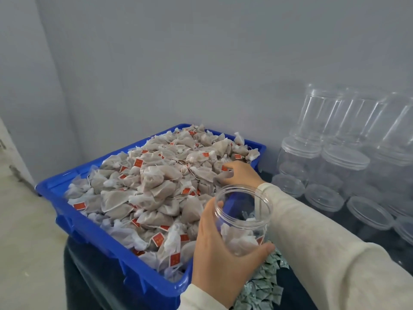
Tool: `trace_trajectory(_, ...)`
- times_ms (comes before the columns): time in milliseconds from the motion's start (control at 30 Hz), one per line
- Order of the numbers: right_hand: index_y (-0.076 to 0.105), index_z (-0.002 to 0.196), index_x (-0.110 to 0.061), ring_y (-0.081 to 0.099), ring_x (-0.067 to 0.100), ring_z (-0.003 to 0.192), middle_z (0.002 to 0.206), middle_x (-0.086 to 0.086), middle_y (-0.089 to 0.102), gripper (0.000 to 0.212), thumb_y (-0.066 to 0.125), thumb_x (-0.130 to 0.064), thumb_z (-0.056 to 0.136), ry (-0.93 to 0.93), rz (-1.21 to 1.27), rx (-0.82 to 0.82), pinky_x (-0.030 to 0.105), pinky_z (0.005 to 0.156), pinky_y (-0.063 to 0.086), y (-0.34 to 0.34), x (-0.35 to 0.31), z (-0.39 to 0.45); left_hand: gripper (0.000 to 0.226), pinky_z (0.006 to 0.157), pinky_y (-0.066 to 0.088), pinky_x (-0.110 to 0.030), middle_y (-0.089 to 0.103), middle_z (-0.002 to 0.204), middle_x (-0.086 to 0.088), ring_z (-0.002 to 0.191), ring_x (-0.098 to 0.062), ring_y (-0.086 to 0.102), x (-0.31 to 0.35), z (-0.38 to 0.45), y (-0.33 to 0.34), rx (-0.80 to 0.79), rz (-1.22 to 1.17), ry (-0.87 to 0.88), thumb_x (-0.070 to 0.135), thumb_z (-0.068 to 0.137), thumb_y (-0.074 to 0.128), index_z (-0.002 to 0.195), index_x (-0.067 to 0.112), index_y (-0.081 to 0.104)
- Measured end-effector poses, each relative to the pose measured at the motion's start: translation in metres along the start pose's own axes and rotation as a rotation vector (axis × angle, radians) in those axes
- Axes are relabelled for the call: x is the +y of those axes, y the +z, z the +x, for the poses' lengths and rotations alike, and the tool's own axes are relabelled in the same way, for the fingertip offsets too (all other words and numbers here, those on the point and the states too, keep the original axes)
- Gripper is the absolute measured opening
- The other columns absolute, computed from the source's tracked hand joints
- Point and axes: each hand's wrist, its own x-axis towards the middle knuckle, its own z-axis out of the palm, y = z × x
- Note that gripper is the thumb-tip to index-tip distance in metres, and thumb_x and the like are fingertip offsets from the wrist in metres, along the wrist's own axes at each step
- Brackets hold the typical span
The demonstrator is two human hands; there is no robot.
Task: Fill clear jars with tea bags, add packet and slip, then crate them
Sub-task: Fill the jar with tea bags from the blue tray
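Here, open jar [242, 217] in left-hand fingers [266, 247], beside right hand [240, 173]

The heaped blue tub [93, 222] fills the nine-to-twelve o'clock side, with stacked empty jars [344, 153] crowding two o'clock. Between them, a narrow strip of counter [267, 173] lies bare at one o'clock.

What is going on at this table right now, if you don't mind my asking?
A person is filling a clear jar with tea bags from a heaped blue crate. The left hand grips the open jar, which holds only a few bags so far, while the right hand reaches into the pile. Empty jars are stacked on the right, and small green packets lie near the jar.
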Motion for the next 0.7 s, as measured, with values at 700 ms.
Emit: trace_trajectory(700,0.071,0.097,-0.017,0.057,-0.001,0.074,0.08,-0.013,0.062,0.013,0.073,-0.021,0.085,-0.104,0.167,0.278,0.011,0.067,0.04,-0.046,-0.015,-0.025,0.118,0.102,0.046,-0.038,0.048,0.136,0.015,0.126,-0.006,0.048,-0.001,-0.002,0.0,-0.027,-0.017,-0.02,0.067,0.043,0.082,0.143,0.033,0.029)
